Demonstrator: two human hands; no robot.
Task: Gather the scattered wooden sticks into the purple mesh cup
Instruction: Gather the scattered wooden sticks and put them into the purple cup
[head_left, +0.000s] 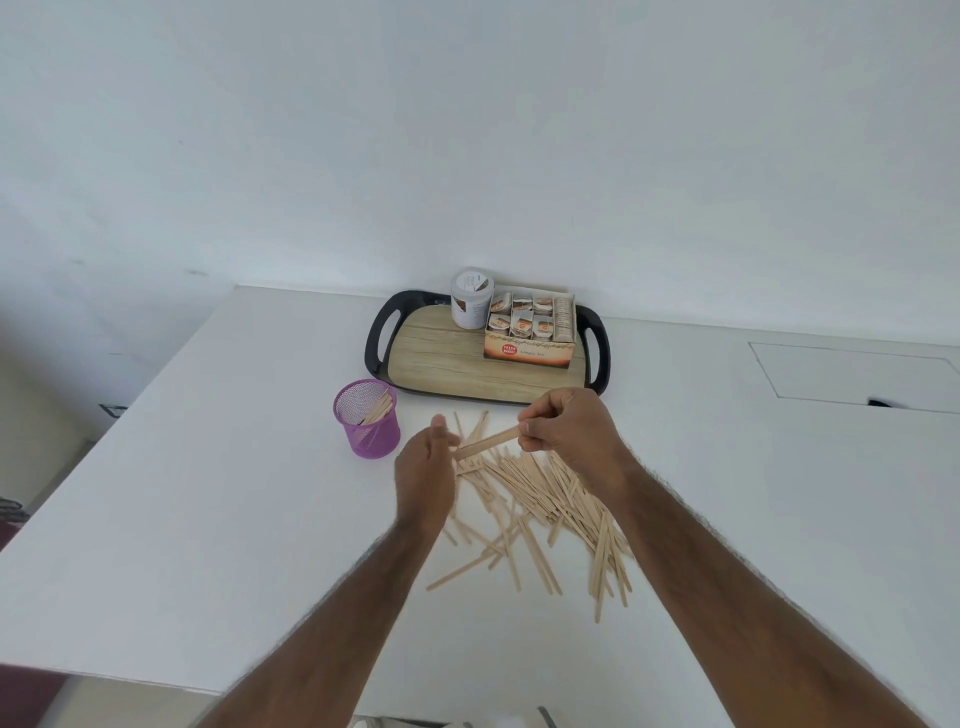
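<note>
A purple mesh cup (367, 418) stands upright on the white table, holding several wooden sticks that lean against its right wall. A loose pile of wooden sticks (540, 504) lies spread on the table to its right. Above the pile my right hand (566, 426) pinches a small bundle of sticks (488, 443) by its right end. The bundle points left toward my left hand (426, 475), whose fingers are straight with the palm facing the bundle's free end, touching or nearly touching it.
Behind the pile sits a black-handled tray (441, 353) with a wood-look base, carrying a white jar (471, 299) and a box of tea bags (530, 330). The table's left edge runs diagonally; its front edge is near me. A wall stands behind.
</note>
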